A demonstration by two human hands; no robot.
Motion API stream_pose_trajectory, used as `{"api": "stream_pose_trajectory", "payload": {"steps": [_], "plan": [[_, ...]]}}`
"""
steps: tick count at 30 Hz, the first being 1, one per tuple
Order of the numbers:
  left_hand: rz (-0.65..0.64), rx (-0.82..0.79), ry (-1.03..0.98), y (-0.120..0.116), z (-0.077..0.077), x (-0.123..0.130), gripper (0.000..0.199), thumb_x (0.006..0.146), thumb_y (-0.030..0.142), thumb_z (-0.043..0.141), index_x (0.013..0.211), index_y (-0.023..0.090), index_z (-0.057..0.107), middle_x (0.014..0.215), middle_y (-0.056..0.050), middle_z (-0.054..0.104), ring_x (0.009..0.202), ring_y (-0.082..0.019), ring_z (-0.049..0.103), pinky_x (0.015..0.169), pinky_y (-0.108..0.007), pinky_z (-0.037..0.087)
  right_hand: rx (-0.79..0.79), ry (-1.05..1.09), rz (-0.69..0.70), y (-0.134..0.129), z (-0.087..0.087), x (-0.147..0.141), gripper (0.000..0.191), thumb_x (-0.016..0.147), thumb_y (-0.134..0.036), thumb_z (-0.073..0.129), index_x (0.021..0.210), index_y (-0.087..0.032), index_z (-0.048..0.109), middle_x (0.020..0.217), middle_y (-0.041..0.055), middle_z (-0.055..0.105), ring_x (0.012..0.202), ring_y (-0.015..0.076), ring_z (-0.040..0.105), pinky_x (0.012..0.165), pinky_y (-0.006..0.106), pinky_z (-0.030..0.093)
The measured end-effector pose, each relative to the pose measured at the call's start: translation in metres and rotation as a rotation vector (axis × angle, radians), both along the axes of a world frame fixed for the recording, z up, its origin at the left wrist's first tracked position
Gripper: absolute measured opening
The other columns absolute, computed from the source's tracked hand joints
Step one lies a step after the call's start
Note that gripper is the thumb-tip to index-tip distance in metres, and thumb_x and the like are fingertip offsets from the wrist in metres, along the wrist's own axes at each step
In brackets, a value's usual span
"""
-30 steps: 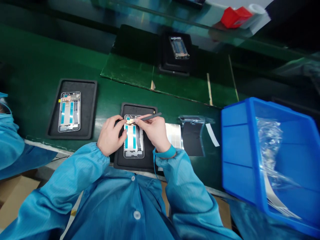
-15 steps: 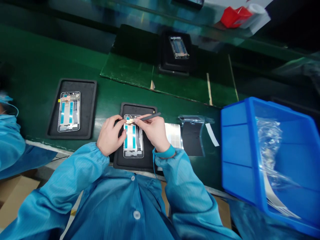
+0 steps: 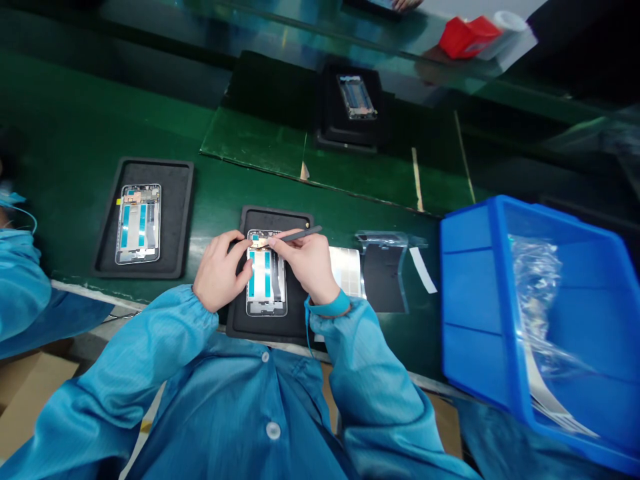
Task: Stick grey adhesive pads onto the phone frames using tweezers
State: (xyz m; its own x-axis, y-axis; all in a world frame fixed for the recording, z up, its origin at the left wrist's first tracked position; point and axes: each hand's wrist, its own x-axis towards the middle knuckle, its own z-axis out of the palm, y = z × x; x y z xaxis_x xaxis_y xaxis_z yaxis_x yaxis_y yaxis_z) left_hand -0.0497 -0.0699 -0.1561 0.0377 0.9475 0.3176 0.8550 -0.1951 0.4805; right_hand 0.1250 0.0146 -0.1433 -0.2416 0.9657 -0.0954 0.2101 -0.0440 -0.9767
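An opened phone frame (image 3: 267, 287) with blue strips lies in a black tray (image 3: 300, 320) in front of me. My right hand (image 3: 310, 263) holds dark tweezers (image 3: 303, 233) like a pen, their tip low over the upper part of the phone frame. At the frame's upper left edge rests my left hand (image 3: 220, 270), its thumb and forefinger apart, the fingertips touching the frame. No object shows between its fingers. What lies right under the tweezers' tip is too small to tell.
A second phone frame (image 3: 139, 223) sits in a black tray (image 3: 175, 220) at left, near another person's sleeve (image 3: 20, 283). Beyond is a third frame (image 3: 357, 97) on stacked trays. Silvery sheets (image 3: 346, 270), a dark film (image 3: 384, 277) and a blue bin (image 3: 470, 300) are at right.
Another person's hand has appeared at the top edge. My hands and the tweezers have hardly moved.
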Motion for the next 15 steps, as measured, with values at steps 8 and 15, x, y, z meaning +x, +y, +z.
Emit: {"api": "stream_pose_trajectory", "payload": {"steps": [8, 15], "plan": [[0.003, -0.006, 0.001, -0.0005, 0.0002, -0.0001, 0.033, 0.091, 0.024, 0.055, 0.122, 0.016, 0.062, 0.125, -0.014, 0.057, 0.113, -0.029, 0.055, 0.1, -0.045, 0.048, 0.021, -0.025, 0.002, -0.0005, 0.0015, -0.0003, 0.015, 0.076, -0.031, 0.077, 0.079, -0.016, 0.076, 0.082, 0.0066, 0.079, 0.077, 0.0229, 0.075, 0.069, 0.031, 0.057], [0.0, -0.007, -0.011, 0.0001, -0.0004, -0.0004, 0.033, 0.091, 0.024, 0.054, 0.122, 0.017, 0.062, 0.125, -0.014, 0.057, 0.114, -0.029, 0.055, 0.1, -0.045, 0.048, 0.049, -0.073, 0.009, -0.0006, 0.0007, 0.0, 0.016, 0.077, -0.033, 0.076, 0.079, -0.017, 0.077, 0.084, 0.0068, 0.08, 0.078, 0.0239, 0.075, 0.07, 0.032, 0.057]]}}
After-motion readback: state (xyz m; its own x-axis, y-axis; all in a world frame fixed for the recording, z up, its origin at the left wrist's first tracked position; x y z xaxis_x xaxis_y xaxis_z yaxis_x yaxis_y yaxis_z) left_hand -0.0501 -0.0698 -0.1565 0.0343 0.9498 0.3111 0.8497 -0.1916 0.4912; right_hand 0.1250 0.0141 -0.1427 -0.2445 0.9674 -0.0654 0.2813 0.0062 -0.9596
